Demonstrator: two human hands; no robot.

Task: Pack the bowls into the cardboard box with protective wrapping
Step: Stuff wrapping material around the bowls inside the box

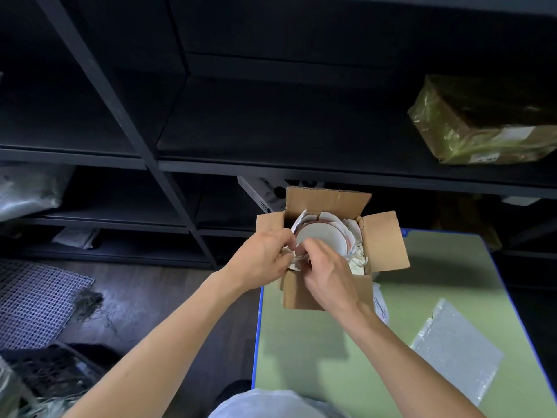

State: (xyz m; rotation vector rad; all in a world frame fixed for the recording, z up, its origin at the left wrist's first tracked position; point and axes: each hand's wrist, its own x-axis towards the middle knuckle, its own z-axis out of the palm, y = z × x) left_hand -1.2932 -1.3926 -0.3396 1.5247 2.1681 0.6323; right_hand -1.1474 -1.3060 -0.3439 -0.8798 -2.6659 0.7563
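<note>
An open cardboard box (384, 239) stands at the far left corner of a green table (331, 351). Inside it sits a white bowl (324, 235) with a reddish rim, bedded in crumpled white wrapping paper (355, 254). My left hand (262, 257) pinches the paper at the box's near left edge. My right hand (327, 276) reaches in beside it, fingers curled on the same crumpled paper at the bowl's near rim. The hands hide the near part of the bowl.
A sheet of bubble wrap (455, 351) lies on the table's right side. Dark shelving stands behind, with a plastic-wrapped parcel (482, 122) on the upper right shelf. A mesh mat (33, 300) and a dark crate (51, 372) lie on the floor at left.
</note>
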